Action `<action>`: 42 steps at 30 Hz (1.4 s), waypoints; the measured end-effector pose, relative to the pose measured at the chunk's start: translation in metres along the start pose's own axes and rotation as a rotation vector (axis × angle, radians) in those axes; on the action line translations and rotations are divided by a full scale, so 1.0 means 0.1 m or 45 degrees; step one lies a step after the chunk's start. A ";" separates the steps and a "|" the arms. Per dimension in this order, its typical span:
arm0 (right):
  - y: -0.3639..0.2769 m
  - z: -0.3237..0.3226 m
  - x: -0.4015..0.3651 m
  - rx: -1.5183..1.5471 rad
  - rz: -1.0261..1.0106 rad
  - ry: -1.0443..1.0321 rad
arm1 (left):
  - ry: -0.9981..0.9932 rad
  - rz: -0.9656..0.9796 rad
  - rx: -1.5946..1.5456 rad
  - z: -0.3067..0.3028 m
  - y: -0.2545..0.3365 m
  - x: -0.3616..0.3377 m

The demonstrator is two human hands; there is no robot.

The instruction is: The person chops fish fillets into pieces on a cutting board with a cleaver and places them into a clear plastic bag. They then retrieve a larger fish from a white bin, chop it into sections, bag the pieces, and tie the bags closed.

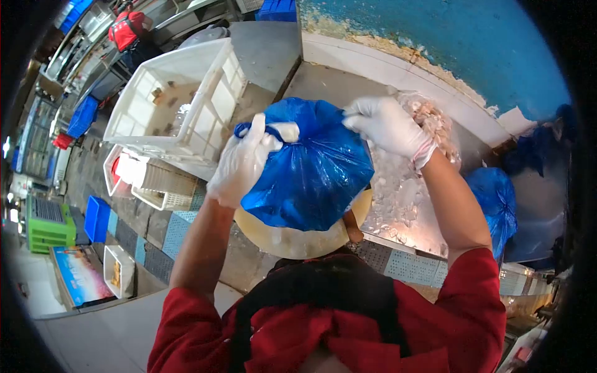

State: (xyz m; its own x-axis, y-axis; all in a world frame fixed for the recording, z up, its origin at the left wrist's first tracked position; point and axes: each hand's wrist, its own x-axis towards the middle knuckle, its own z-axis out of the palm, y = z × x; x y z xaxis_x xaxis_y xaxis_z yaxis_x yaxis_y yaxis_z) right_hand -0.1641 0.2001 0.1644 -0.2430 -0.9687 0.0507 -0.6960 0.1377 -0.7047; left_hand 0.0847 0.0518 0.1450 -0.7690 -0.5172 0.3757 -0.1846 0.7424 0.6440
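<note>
A full blue plastic bag [311, 180] sits in front of me over a pale yellow round tub [298, 241], which it partly covers. Its top is gathered into folds. My left hand [245, 158], in a white glove, is closed around the bunched neck of the bag at its left side. My right hand [388, 127], also in a white glove with a pinkish cuff, is at the bag's upper right edge. Its fingers are curled together, and what they pinch, if anything, is too small to tell.
Pale wet meat or seafood [432, 118] with ice lies on the metal counter [388, 227] to the right. Another blue bag [494, 199] stands farther right. A large white crate [208, 105] is at left, above smaller baskets [168, 186]. A person in red [126, 30] is far off.
</note>
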 end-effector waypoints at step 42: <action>-0.42 0.65 0.17 0.020 -0.664 0.462 | -0.026 -0.429 -0.960 0.48 -0.19 0.07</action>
State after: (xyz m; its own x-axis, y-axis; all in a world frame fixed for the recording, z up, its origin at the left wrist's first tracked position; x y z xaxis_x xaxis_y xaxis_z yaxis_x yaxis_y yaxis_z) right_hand -0.0946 0.1647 0.1485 -0.0898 -0.7756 0.6249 -0.7752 -0.3394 -0.5328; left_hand 0.0540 0.0549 0.1039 -0.7579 -0.6480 0.0751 0.0473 0.0601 0.9971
